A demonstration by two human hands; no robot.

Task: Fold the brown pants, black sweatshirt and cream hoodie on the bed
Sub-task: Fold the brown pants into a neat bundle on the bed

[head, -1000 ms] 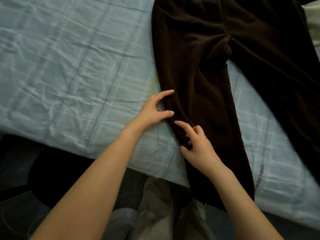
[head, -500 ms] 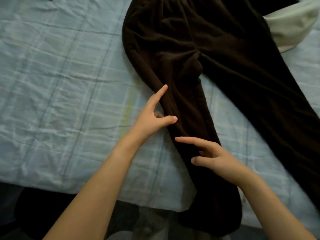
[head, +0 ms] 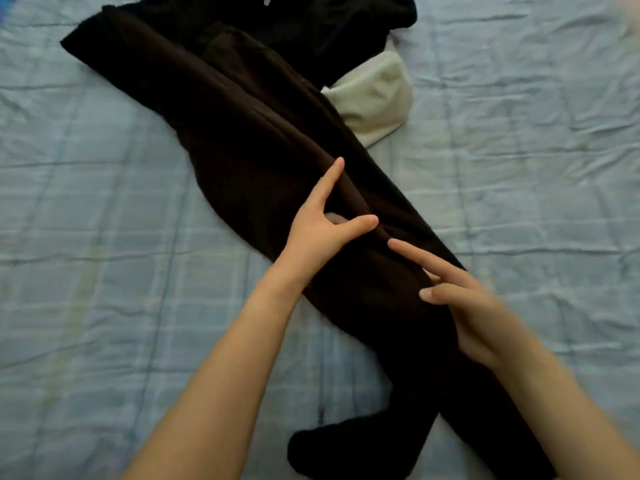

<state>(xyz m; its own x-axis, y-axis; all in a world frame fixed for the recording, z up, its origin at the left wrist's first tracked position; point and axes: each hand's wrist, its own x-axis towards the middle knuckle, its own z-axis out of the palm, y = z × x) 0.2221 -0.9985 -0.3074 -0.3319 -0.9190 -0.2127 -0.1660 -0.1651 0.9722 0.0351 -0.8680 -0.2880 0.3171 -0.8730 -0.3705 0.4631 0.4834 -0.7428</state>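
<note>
Two bare hands on the brown pants point(head: 249, 133), laid legs-together in one long dark strip slantwise across the bed point(head: 104, 237), waist toward the far left, cuffs toward the near right, one cuff end curled back leftward. Left hand point(head: 320, 230) mid-strip: index and thumb straight and spread wide, remaining fingers point(head: 334, 219) curled into a raised fold of the cloth, gripping it. Right hand point(head: 474, 313) just beside, nearer the cuffs, motion-blurred: index and thumb out straight, others bent against the cloth; grip or mere touch, cannot tell. Black sweatshirt point(head: 311, 26) bunched toward the far edge of the bed, touching the waist end of the pants. Cream hoodie point(head: 374, 95) partly under both, one pale lump out to the right of the pants.
</note>
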